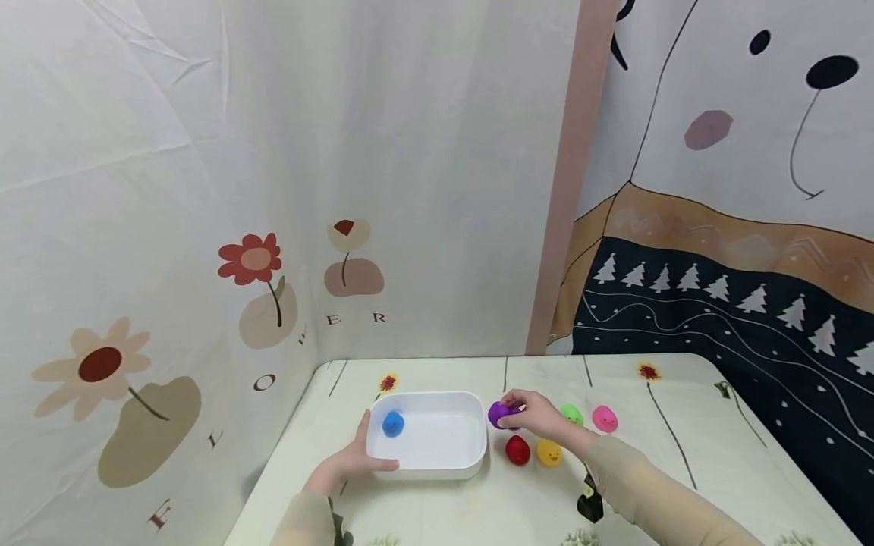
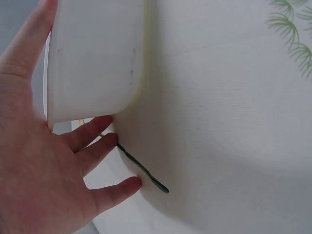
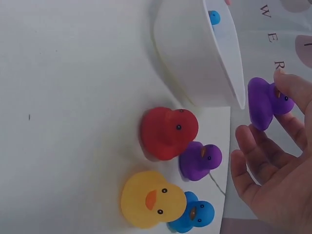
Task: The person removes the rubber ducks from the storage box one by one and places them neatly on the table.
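My left hand (image 1: 358, 456) grips the left end of a white plastic tub (image 1: 437, 472), its thumb along the front wall and its fingers at the side. In the left wrist view the fingers (image 2: 97, 151) spread at the tub's corner. Inside the tub, at the left, sits a blue rubber duck (image 1: 392, 424). Just beyond the tub's right rim, my right hand (image 1: 536, 414) pinches a purple rubber duck (image 3: 262, 102) between thumb and fingers, raised over the table. Below it on the table stand a red duck (image 3: 167, 132) and a second purple duck (image 3: 196, 162).
A yellow duck (image 1: 549, 453) stands right of the red one, with another blue duck (image 3: 195, 214) behind it. Farther right are a green duck (image 1: 571, 414), partly behind my right arm, and a pink duck (image 1: 605, 418). Printed curtains (image 1: 437, 189) border the table (image 1: 410, 516).
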`<state>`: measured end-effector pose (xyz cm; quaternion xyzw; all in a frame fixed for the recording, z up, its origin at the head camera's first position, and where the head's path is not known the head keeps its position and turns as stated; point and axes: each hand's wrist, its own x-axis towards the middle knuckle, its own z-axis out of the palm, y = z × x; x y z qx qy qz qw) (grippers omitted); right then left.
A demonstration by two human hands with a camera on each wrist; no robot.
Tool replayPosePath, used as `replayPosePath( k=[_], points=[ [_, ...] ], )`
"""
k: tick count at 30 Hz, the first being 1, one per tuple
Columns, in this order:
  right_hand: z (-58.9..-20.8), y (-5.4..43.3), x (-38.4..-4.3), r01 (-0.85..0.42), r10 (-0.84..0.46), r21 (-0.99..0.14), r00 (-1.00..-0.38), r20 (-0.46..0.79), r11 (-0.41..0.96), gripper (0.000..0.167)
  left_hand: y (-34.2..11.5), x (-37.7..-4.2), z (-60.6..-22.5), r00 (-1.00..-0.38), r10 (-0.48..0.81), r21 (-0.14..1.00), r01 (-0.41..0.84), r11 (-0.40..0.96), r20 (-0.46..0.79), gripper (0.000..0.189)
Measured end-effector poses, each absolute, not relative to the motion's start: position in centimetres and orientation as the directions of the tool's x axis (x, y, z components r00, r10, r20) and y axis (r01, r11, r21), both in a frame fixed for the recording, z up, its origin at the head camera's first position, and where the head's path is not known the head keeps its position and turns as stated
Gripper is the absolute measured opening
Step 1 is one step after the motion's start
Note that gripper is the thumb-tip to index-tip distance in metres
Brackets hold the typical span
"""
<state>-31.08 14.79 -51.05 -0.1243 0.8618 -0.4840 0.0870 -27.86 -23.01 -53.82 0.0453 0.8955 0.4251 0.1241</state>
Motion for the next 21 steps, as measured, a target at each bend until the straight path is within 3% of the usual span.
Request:
replayPosePath(
  k=[21],
  points=[
    [-51.3, 18.4, -30.2, -0.052, -0.184, -0.828, -0.981, -0.063, 0.559, 0.027, -23.0, -28.1, -53.9, -0.963, 0.185, 0.768, -0.036, 0.639, -0.198, 0.129]
  ],
)
